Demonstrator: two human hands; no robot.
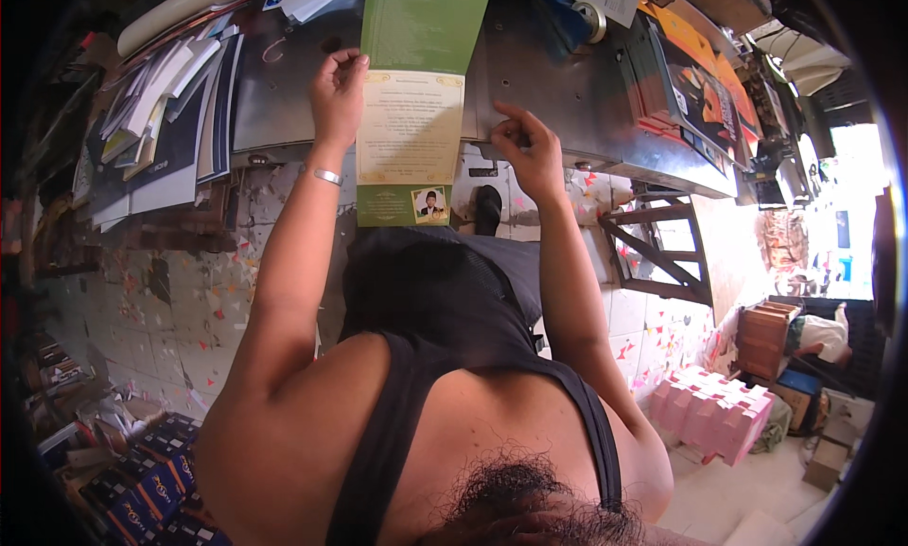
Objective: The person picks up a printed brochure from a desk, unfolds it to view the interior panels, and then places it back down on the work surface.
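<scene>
A long green and cream printed leaflet point(410, 120) with fold lines stretches from the metal table toward my body. Its lower end, which bears a small portrait photo, hangs past the table's front edge. My left hand point(339, 96) pinches the leaflet's left edge near the fold between the green and cream panels; a metal bracelet circles that wrist. To the right of the leaflet and apart from it, my right hand point(527, 147) hovers by the table's front edge. Its fingers are bent and spread, with nothing visible in them.
Stacked papers and dark folders point(170, 120) lie on the table's left. Orange and black printed stacks point(695, 82) stand on the right, near a tape roll point(591, 21). A wooden stool point(676, 248) is at the right, with a pink bundle point(709, 412) behind it. Paper scraps litter the floor.
</scene>
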